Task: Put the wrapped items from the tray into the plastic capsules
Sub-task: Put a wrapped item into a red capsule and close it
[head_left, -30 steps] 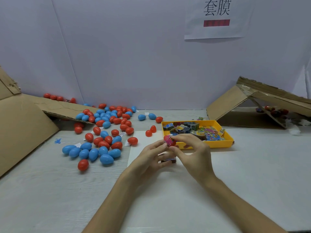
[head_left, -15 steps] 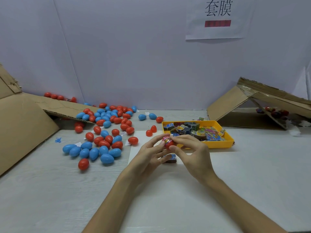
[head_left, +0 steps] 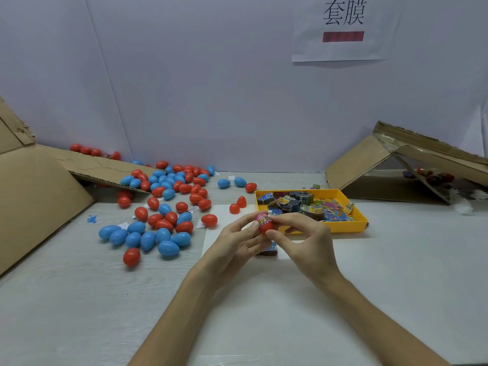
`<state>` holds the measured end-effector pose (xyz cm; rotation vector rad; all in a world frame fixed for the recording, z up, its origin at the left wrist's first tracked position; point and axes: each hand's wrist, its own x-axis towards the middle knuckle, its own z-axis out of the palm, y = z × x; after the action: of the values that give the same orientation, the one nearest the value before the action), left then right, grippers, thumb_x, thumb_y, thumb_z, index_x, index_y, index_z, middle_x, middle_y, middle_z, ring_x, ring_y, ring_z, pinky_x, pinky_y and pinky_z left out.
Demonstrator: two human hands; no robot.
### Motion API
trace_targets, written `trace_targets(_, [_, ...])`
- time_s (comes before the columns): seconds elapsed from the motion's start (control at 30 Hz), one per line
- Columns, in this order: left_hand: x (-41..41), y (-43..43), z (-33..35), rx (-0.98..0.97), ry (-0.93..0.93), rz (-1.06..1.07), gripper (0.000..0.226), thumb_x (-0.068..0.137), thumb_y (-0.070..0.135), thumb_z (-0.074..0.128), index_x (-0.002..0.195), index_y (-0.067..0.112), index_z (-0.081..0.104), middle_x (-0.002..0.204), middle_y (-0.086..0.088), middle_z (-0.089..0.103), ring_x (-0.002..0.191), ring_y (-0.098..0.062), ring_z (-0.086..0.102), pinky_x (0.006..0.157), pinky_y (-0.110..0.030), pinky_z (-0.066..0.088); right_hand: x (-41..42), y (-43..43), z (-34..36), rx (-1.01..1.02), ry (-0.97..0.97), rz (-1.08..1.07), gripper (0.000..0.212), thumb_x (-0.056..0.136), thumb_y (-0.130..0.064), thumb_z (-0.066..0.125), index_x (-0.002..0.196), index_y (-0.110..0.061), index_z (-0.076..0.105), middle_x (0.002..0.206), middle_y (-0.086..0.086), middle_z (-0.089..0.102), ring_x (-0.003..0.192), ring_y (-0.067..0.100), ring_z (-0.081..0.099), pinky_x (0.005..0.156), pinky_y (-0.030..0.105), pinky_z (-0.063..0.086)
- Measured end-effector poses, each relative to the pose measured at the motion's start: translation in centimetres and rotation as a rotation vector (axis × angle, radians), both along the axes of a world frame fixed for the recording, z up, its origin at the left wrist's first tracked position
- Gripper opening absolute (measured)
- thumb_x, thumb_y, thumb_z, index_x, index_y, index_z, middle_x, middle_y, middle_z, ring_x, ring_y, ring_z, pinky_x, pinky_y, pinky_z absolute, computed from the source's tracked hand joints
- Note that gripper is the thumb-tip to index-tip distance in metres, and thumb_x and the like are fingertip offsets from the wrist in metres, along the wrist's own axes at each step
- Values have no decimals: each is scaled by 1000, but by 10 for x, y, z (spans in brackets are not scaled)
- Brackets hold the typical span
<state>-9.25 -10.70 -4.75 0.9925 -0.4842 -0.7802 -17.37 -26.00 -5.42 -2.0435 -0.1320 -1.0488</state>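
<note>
Close to the person, over the pale grey wooden table [head_left: 396, 286], both hands meet at the middle. The left hand [head_left: 235, 241] and the right hand [head_left: 303, 241] each pinch the red plastic egg-shaped capsule [head_left: 266, 227] between thumb and fingertips, left from nine o'clock, right from three. A pink-and-yellow wrapped item [head_left: 262, 217] stands in its open top, partly inside. A second ago the right fingers arched over the capsule; now they sit at its side and the wrapper shows. The hands have otherwise kept their place.

Just under them, at six o'clock, a small dark wrapped box [head_left: 270, 250] lies on a white paper sheet [head_left: 219, 215].

Just beyond, at two o'clock, the yellow plastic tray [head_left: 343, 225] holds a heap of colourful wrapped packets [head_left: 303, 204]. At ten o'clock, scattered red and blue plastic eggs [head_left: 163, 207] lie well apart from the hands.

Farther out, brown cardboard flaps lean at nine o'clock [head_left: 34, 196] and two o'clock [head_left: 369, 165]. At one o'clock, a white paper sign [head_left: 343, 27] hangs on the wall.
</note>
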Motion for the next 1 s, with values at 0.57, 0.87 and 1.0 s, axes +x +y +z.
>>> trace_targets(0.57, [-1,-1,-2,38,-9,-23,38,95,25,63,132,18,60,124,-12,68,116,-26,65,88,-33,55,0,0,-3,-113,-87,-48,27,75,-6,81,101,-5,77,100,2,74,94,8,68,85,20,54])
trace_targets(0.87, [0,1,1,0,13,3,47,82,20,75,128,17,64,127,-12,67,118,-25,64,87,-27,55,3,2,-4,-162,-49,-35,38,78,-18,78,115,-10,71,113,-3,69,109,-4,58,92,10,47])
trace_targets(1.0, [-1,0,2,-5,36,1,45,86,15,68,131,14,61,127,-13,66,117,-26,65,87,-26,55,2,1,-4,-136,-58,-15,37,78,-18,75,113,-6,72,111,-2,70,105,4,62,90,14,50])
